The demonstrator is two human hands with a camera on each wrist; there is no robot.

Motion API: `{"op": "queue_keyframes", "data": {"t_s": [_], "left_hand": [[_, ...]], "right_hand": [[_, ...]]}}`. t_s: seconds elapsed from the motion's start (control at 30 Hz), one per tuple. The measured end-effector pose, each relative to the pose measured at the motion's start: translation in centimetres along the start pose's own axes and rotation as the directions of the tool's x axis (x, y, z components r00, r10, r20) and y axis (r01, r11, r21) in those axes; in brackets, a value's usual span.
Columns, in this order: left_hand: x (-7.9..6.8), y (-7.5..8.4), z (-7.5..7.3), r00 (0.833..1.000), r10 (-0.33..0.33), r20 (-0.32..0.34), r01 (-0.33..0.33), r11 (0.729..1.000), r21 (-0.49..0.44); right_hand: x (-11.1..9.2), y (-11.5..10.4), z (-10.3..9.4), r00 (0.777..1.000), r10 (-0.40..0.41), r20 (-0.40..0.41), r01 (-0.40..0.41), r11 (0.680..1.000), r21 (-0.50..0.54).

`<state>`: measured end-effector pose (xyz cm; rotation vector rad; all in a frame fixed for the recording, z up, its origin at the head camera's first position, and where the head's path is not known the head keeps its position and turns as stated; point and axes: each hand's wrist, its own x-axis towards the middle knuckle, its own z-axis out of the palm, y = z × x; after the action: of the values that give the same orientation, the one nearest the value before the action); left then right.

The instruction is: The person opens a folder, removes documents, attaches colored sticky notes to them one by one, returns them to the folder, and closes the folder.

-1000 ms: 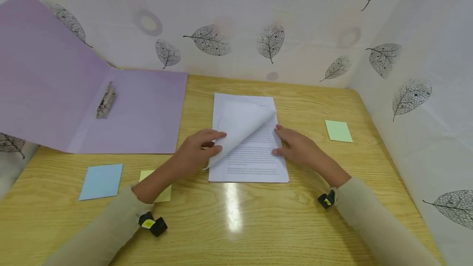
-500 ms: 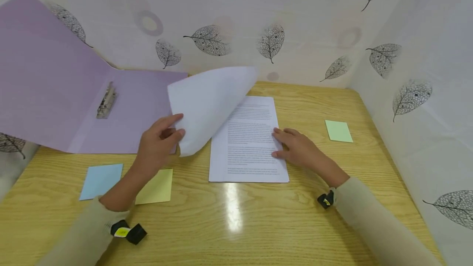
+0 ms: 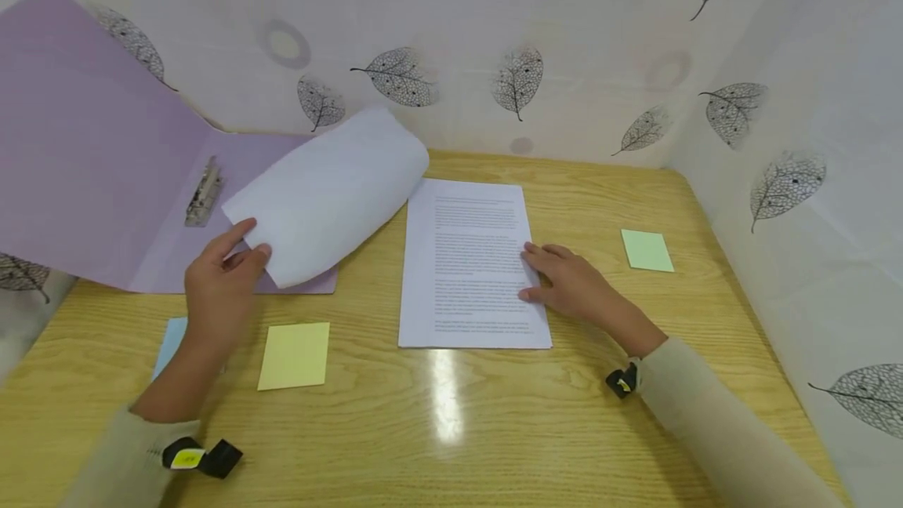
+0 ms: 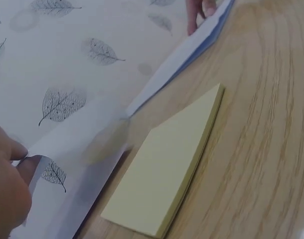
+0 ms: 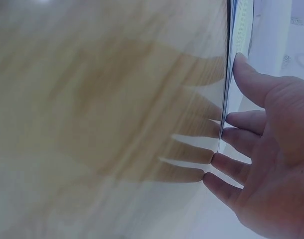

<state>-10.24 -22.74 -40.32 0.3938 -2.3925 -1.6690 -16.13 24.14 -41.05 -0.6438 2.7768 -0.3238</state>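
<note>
In the head view my left hand pinches the lower left edge of a white paper sheet between thumb and fingers. The sheet bows upward and overlaps the right half of an open purple folder, whose metal clip stays in sight. To the right lies a stack of printed paper, text side up. My right hand rests at the stack's right edge, fingers extended. From the right wrist, the fingertips of that hand touch along the stack's side. In the left wrist view a sheet corner sits between thumb and finger.
A thick yellow sticky-note pad lies in front of the folder. Beside it a blue pad is partly hidden by my left forearm. A green pad sits at the right. Leaf-printed white cloth stands behind the wooden table.
My left hand has peeled the top sheet off the stack and carried it left over the folder, uncovering the printed page below. The right hand has stayed nearly still at the stack's edge.
</note>
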Motion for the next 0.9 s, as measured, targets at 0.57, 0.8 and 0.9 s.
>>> {"op": "queue_keyframes", "data": {"t_s": [0.57,0.8,0.9], "left_hand": [[1.7,-2.1,-2.2,0.977,-0.207,-0.057,0.204,0.978,-0.051],[1.8,-2.8,-3.6,0.974,-0.201,-0.105,0.203,0.979,0.009],[1.7,-2.6,-3.8,0.972,-0.191,-0.137,0.192,0.981,-0.003]], "right_hand": [[0.2,0.0,0.1,0.999,-0.039,-0.010,0.038,0.999,-0.031],[0.1,-0.1,0.0,0.999,-0.049,-0.023,0.048,0.998,-0.033],[0.0,0.0,-0.1,0.999,-0.039,-0.016,0.038,0.999,-0.021]]}}
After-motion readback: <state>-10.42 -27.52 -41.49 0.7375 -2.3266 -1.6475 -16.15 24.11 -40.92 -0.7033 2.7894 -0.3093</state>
